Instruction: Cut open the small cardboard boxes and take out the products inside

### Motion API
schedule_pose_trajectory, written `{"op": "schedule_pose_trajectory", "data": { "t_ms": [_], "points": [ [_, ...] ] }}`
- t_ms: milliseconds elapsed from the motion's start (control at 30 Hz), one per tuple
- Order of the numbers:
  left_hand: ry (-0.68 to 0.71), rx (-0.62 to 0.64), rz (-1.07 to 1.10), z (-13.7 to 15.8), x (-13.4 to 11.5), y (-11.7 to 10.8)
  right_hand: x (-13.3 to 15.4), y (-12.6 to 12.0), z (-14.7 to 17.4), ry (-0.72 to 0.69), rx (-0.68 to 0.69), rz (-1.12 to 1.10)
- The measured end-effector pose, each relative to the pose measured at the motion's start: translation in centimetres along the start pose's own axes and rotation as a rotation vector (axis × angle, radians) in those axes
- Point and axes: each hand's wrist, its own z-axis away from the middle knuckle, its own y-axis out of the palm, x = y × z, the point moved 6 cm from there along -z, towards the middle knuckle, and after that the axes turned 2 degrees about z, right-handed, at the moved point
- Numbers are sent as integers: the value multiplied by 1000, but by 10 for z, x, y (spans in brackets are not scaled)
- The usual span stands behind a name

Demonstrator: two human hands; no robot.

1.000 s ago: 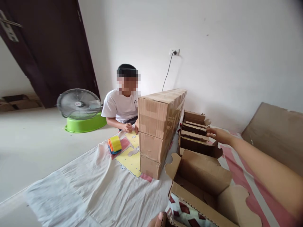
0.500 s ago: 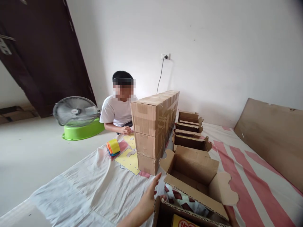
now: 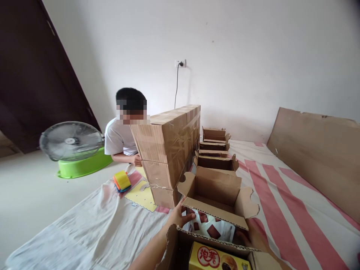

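Note:
Between two open cardboard boxes sits a white packet with dark red diamonds (image 3: 211,229), partly covered by the flap of the farther box (image 3: 218,183). At the packet's left end is my left hand (image 3: 177,216), its thumb against the packet and its fingers along the box's near left corner. My right hand (image 3: 250,236) is by the packet's right end; flaps and shadow hide most of its fingers. Closest to me, another open box (image 3: 180,247) contains a yellow printed carton (image 3: 213,258).
Taped closed boxes (image 3: 165,150) form a tall stack on the left. More open boxes (image 3: 216,162) line up behind. Across the stack a person in a white shirt (image 3: 118,138) leans forward, near yellow cloths (image 3: 122,180). A fan (image 3: 71,140) stands left; a cardboard sheet (image 3: 315,161) leans right.
My left hand has closed in on the packet and box corner, its fingers less spread. My view has shifted, so the scene sits further left. The person has lowered their head.

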Motion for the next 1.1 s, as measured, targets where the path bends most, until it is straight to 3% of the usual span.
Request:
{"op": "schedule_pose_trajectory", "data": {
  "t_ms": [333, 867, 967, 1100],
  "points": [
    [9, -87, -54, -17, -3, 4, -19, 15, -23, 204, 86, -79],
    [13, -82, -92, -71, 0, 10, -40, 27, -90, 331, -43, -139],
    [2, -120, -112, -64, 4, 9, -39, 25, -85, 377, -30, -200],
    [-47, -140, -149, -36, 16, -2, -31, 28, -48, 462, 91, -348]
  ]
}}
